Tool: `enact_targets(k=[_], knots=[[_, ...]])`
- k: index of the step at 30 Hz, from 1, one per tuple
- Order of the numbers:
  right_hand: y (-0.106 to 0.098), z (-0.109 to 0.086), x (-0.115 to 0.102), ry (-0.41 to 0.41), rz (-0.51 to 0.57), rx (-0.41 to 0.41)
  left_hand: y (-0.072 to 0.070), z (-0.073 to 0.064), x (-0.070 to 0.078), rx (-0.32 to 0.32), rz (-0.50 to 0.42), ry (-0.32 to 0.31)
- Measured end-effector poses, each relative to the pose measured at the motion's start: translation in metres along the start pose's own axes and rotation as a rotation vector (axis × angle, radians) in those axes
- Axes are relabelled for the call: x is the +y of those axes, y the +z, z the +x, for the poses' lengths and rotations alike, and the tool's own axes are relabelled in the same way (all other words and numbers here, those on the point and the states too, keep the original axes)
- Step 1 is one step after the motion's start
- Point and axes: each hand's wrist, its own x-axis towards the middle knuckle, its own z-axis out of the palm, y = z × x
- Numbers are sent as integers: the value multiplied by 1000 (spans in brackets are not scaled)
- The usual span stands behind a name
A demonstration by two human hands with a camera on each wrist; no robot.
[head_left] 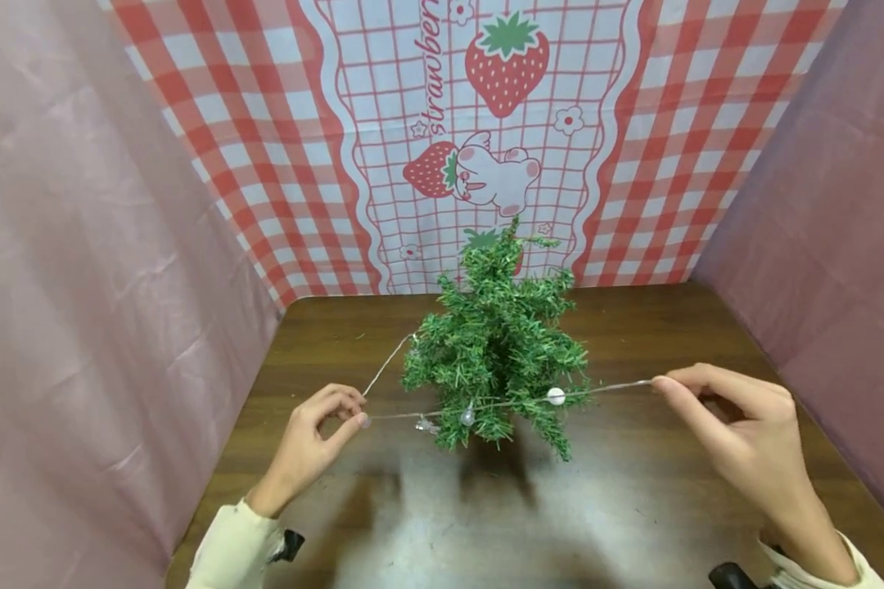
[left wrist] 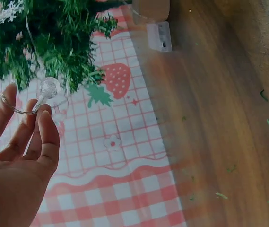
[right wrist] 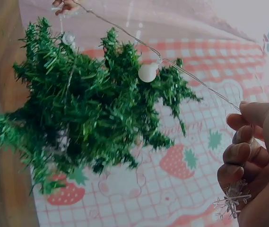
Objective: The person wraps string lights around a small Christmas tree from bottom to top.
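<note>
A small green artificial Christmas tree (head_left: 497, 343) stands on the table in the head view. Across its front runs a thin string of lights (head_left: 611, 387), pulled nearly straight between both hands. My left hand (head_left: 317, 433) pinches the string left of the tree; from there it bends back to the branches. A clear bulb (left wrist: 50, 88) sits at its fingertips in the left wrist view. My right hand (head_left: 751, 425) pinches the other end between thumb and forefinger. A white ball (head_left: 556, 396) hangs on the string near the right branches. Below the right fingers dangles a clear snowflake (right wrist: 231, 201).
A small translucent box (left wrist: 160, 37) lies by the tree's base on the brown wooden table (head_left: 324, 327). Behind hangs a red-and-white checked strawberry cloth (head_left: 265, 123). Pink curtains (head_left: 81, 286) close in both sides. Green needle bits (left wrist: 221, 195) lie scattered on the wood.
</note>
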Motion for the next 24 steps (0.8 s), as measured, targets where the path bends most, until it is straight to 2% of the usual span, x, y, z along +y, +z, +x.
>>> enact_targets(k=[4,8,11,17,24], knots=[[-11,-14,10,57,12,41,4,2,10,28,63,130],[-21,-27,20,139,-45,97,9,7,20,51,60,211],[-28,-40,27,173,-83,148,16,10,25,56,33,243],[-42,-60,40,217,-156,252,35,10,24,51,-2,299],[-51,-67,45,233,-128,413,56,16,32,87,25,308]])
